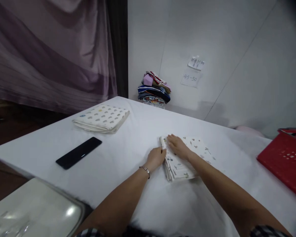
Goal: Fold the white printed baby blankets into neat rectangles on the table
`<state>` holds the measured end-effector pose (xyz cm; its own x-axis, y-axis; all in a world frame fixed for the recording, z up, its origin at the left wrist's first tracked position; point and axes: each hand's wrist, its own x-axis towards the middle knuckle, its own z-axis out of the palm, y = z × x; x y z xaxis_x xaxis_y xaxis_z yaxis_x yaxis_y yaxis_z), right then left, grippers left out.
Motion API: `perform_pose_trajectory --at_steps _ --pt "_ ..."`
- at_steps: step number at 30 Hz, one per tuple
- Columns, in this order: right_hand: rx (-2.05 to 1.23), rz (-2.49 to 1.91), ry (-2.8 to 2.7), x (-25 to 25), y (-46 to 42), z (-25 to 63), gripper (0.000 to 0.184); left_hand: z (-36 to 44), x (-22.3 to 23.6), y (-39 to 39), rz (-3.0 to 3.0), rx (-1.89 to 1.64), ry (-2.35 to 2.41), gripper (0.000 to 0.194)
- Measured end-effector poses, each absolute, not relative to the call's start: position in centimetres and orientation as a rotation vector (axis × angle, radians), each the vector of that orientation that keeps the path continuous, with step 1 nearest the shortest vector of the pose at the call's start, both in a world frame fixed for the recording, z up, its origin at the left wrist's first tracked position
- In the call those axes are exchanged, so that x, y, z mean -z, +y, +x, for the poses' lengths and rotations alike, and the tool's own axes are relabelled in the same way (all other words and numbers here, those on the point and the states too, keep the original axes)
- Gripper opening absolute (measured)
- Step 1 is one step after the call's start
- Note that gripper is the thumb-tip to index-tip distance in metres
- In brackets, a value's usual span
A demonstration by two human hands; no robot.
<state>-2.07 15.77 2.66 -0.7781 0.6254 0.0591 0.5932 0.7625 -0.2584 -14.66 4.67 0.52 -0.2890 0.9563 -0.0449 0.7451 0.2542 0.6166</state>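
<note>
Pinching the leaf-print cloth (180,169) at its left edge with the left hand (156,158), steadying its top with the flattened right hand (178,146), probably to keep the layered folds aligned.

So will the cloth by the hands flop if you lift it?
Probably: the cloth lies in soft folds. It may open out, since separate layers show at its edge. It likely won't roll, lying flat.

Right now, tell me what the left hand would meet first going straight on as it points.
The left hand would first meet the nearer printed cloth, whose left edge it touches; beyond that, perhaps the right hand, though depth is unclear.
</note>
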Motion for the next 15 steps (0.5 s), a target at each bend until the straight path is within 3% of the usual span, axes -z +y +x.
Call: perform_pose_trajectory --at_steps 6,15 --pt "-0.432 -0.878 -2.873 -1.1 14.9 -6.5 0.045 -15.1 0.0 5.0 1.583 -0.696 2.092 0.031" --pt "-0.619 -0.857 -2.719 -1.2 15.6 -3.5 0.050 -15.5 -0.2 5.1 1.581 -0.680 2.046 0.032"
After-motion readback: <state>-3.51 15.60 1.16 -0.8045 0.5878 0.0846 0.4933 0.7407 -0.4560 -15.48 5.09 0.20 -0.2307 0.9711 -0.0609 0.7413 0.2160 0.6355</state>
